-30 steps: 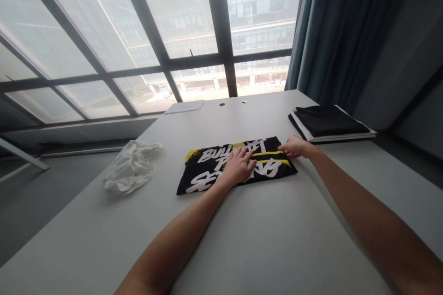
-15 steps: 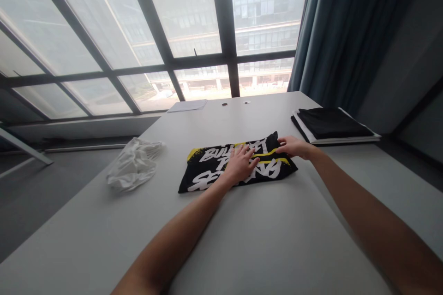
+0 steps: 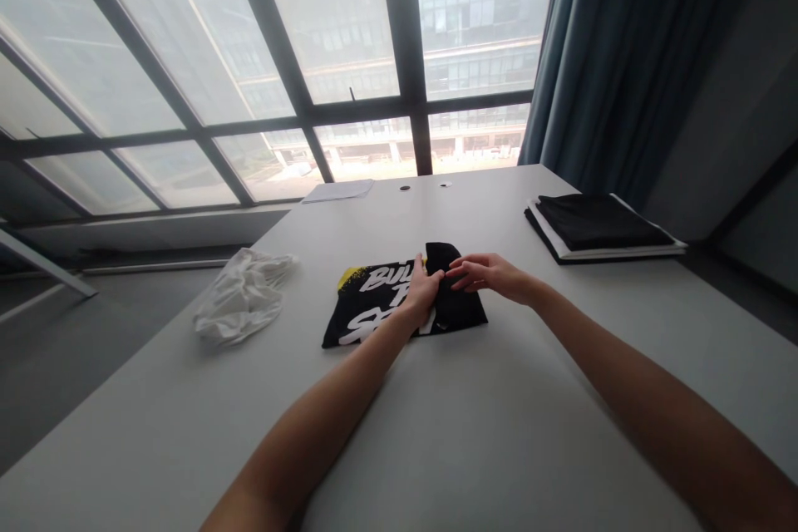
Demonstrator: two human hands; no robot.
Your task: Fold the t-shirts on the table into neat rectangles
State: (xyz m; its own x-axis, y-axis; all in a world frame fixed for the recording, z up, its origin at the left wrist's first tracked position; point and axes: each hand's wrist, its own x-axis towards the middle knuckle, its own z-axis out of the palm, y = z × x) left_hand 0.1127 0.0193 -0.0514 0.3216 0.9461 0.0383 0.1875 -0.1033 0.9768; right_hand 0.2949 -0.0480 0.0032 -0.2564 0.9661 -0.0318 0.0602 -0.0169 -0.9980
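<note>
On the white table lies a folded black T-shirt (image 3: 367, 303) with white lettering and yellow patches. Its right end is turned over to the left, so a plain black flap (image 3: 465, 309) covers part of the print. My left hand (image 3: 424, 291) is at the flap's left edge, its thumb on the flap and its fingers beside it, closed on the cloth. Over the top of the flap is my right hand (image 3: 483, 276), its fingers slightly bent and apart, touching or just above the fabric.
A crumpled white cloth or bag (image 3: 243, 299) lies at the left table edge. A stack of folded black and white cloths (image 3: 604, 224) sits at the right. White sheets (image 3: 337, 191) lie at the far end of the table (image 3: 474, 432), before windows and a blue curtain (image 3: 592, 58).
The shirt's right end has been folded over leftward, hiding part of the lettering. My right hand has moved left with it; my left hand has gone from lying flat to gripping at the fold's edge.
</note>
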